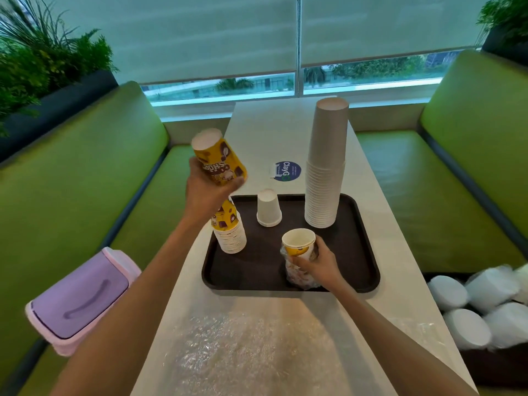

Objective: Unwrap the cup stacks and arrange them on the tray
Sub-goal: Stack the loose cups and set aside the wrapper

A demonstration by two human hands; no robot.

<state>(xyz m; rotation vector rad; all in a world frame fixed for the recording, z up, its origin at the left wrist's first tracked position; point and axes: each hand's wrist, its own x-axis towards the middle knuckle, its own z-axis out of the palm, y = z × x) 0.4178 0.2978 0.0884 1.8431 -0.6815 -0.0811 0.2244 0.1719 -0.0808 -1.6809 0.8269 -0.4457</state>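
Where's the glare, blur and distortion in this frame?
Head view: glare on the crumpled plastic wrap at the near end of the table. Head view: motion blur smears the left hand and its yellow printed cups, while the right hand and its wrapped cup stack look sharp. Head view: wide-angle bowing curves the green benches, and the white cups at far right look soft.

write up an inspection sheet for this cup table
surface: white table, dark tray on it
job's things: on the tray, tall white stack, short white stack and yellow stack, all mouth down; partly wrapped stack, mouth up
clutter: loose plastic wrap on the near table; round sticker beyond the tray
grippers: left hand holds yellow cups above the yellow stack; right hand grips the partly wrapped stack
cables: nothing seen
surroundings: green benches, purple bin left, wrapped cup bundles right, plants, window blinds
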